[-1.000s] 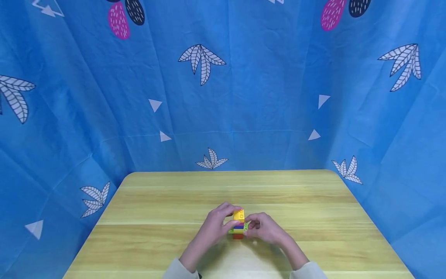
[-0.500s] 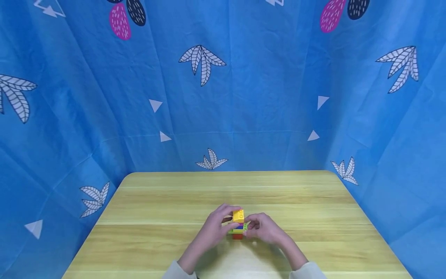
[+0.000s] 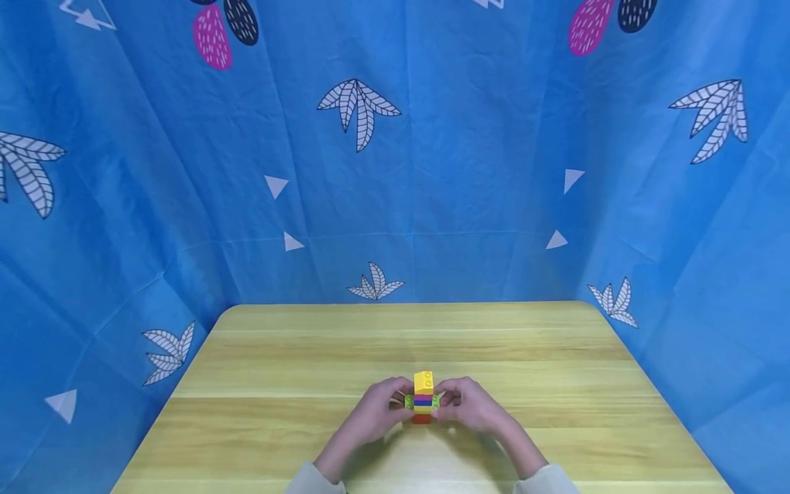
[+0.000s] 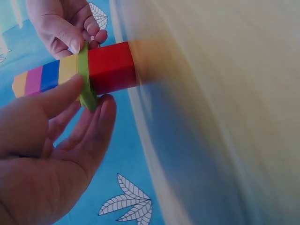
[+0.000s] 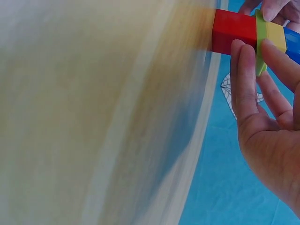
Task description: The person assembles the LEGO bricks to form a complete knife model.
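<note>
A small upright tower of toy building bricks stands between the two hands. At its base is a red brick [image 4: 111, 66], meeting the table. Above it a flat green brick [image 4: 83, 61] juts out on both sides. Higher up come a yellow brick [image 5: 275, 36], a blue brick [image 4: 50, 75], a magenta brick [image 4: 33, 80] and a yellow top brick [image 3: 423, 382] with studs. The left hand [image 3: 373, 412] pinches the green brick's left end between thumb and fingers. On the other side, the right hand [image 3: 472, 406] pinches its right end.
The wooden table [image 3: 296, 350] has rounded far corners. Blue cloth [image 3: 469, 137] printed with leaves and triangles hangs behind it and along both sides. Pale sleeves [image 3: 546, 480] cover the forearms at the near edge.
The left hand has come down from the yellow top brick to the green brick's left end, uncovering the tower's upper left side. The right hand and the tower stay in place.
</note>
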A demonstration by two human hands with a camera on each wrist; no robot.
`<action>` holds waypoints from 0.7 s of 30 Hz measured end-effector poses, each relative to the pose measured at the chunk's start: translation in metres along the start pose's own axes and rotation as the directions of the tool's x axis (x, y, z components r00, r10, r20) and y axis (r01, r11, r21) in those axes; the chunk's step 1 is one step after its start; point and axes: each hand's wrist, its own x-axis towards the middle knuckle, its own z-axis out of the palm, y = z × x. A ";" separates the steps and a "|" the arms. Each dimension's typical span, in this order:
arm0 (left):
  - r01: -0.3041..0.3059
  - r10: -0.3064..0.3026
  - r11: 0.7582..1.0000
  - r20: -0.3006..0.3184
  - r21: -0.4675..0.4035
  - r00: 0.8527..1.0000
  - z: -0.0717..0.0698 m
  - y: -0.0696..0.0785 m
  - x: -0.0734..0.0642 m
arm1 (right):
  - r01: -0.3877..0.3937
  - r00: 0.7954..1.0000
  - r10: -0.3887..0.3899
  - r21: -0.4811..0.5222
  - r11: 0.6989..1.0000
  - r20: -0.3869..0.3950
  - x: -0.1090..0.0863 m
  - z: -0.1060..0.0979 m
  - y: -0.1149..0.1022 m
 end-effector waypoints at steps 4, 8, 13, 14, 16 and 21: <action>0.039 -0.038 0.999 -0.015 0.014 0.999 0.000 -0.001 0.002 | 0.002 1.000 -0.002 -0.002 1.000 0.002 0.001 0.000 -0.001; 0.055 -0.055 0.998 -0.015 0.011 0.998 0.000 -0.001 0.003 | 0.002 1.000 -0.002 -0.005 1.000 0.000 0.003 0.000 -0.001; 0.053 -0.053 0.999 -0.011 0.009 0.999 0.002 0.000 0.004 | 0.005 1.000 -0.005 -0.019 1.000 -0.007 0.001 0.000 0.000; 0.053 -0.053 0.999 -0.010 0.013 0.999 0.002 0.000 0.004 | 0.007 1.000 -0.008 -0.023 1.000 -0.009 0.001 0.000 0.000; 0.054 -0.054 0.998 -0.008 0.022 0.999 0.002 -0.001 0.005 | 0.008 1.000 -0.008 -0.028 1.000 -0.013 0.001 0.000 0.000; 0.065 -0.065 0.998 0.000 0.019 0.998 0.002 0.000 0.007 | 0.023 1.000 -0.024 -0.033 0.999 -0.020 0.002 -0.001 0.000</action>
